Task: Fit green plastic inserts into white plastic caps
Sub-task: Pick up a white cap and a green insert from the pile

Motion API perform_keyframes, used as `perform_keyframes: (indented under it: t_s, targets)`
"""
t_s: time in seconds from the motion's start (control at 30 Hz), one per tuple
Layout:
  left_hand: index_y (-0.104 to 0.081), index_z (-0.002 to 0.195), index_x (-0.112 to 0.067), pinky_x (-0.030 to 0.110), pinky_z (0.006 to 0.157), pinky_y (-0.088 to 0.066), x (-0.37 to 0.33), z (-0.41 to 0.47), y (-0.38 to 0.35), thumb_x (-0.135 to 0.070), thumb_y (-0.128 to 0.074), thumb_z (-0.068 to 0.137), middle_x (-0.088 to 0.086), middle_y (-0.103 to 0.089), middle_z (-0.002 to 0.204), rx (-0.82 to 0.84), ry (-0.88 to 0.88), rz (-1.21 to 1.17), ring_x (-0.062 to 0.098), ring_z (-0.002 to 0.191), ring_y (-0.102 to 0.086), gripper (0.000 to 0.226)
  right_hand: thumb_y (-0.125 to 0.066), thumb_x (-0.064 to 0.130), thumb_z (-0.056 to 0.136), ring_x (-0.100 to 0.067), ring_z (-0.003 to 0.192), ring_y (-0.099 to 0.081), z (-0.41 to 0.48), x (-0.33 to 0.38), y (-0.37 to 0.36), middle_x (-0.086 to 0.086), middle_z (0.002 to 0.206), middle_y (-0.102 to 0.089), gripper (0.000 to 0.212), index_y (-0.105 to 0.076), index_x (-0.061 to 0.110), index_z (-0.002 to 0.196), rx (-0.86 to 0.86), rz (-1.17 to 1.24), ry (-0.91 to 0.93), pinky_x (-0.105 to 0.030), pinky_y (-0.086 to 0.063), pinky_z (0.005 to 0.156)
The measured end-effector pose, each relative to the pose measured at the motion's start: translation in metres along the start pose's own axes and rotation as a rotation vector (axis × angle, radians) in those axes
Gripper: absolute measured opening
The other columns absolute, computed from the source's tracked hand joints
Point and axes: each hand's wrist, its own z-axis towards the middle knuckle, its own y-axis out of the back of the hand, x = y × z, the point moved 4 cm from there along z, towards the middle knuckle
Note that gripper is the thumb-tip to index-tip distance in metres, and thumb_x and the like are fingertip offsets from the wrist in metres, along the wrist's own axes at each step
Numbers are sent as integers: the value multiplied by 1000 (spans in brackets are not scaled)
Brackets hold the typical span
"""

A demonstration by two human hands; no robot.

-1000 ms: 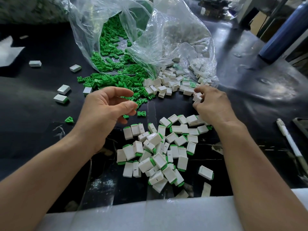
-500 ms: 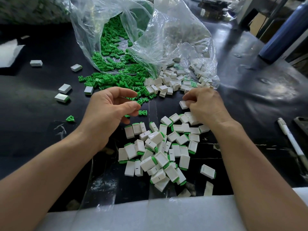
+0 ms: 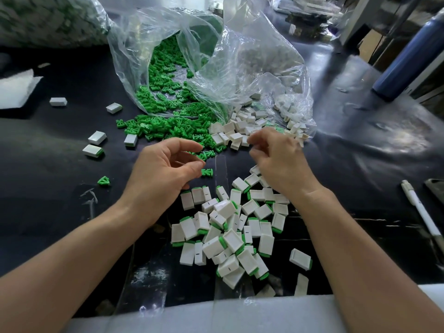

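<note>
Loose green inserts spill from a clear plastic bag onto the black table. Empty white caps lie at the bag's mouth on the right. My left hand hovers with loosely curled fingers and holds nothing; its thumb tip is next to a single green insert lying on the table. My right hand is just in front of the empty caps, fingers curled round a white cap that is mostly hidden behind them. A heap of caps with green inserts fitted lies between my forearms.
Several stray caps and one green insert lie to the left. A pen and a dark flat object are at the right, with a blue bottle behind them. White foam covers the near edge.
My right hand picked a white cap from the pile by the bag and drew it left toward the middle. My left hand stayed almost still.
</note>
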Motion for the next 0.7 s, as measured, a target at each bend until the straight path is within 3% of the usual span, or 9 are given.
perform_keyframes:
  t_s: [0.13, 0.2, 0.43, 0.6, 0.7]
  targets:
    - [-66, 84, -30, 14, 49, -48, 1, -1, 1, -3, -67, 81, -1, -71, 79, 5, -13, 31, 13, 71, -68, 28, -60, 28, 85, -17, 95, -57, -1, -2, 2, -1, 101, -64, 21, -65, 19, 103, 109, -62, -35, -32, -45, 89]
    - [-66, 84, -30, 14, 49, -48, 1, -1, 0, -2, -68, 80, -1, -71, 79, 9, -13, 28, 14, 71, -69, 28, -60, 32, 84, -16, 96, -55, -3, -5, 3, 2, 102, -61, 22, -65, 22, 104, 217, -147, -58, -32, -45, 88]
    - [-66, 84, -28, 14, 50, -49, 0, -2, -1, -2, -68, 80, -1, -71, 78, 10, -15, 27, 10, 68, -68, 27, -61, 17, 85, -11, 89, -47, -5, -2, 0, 8, 88, -48, 20, -64, 19, 105, 241, -83, -36, -27, -41, 83]
    - [-65, 87, -28, 12, 54, -49, -5, -4, -2, -1, -72, 75, -10, -71, 75, 37, -49, 36, 1, 62, -63, 31, -70, 13, 78, 3, 69, -52, -7, 8, 1, 10, 80, -56, 15, -66, 22, 89, 99, 221, 0, -5, -41, 66]
    - [-66, 89, -28, 15, 59, -52, -7, -6, -5, -2, -76, 70, -10, -70, 75, 64, -60, 24, 3, 63, -63, 34, -73, 10, 75, 5, 64, -55, -13, 25, -6, 11, 72, -60, 22, -62, 28, 77, 149, 523, 23, -11, -48, 65]
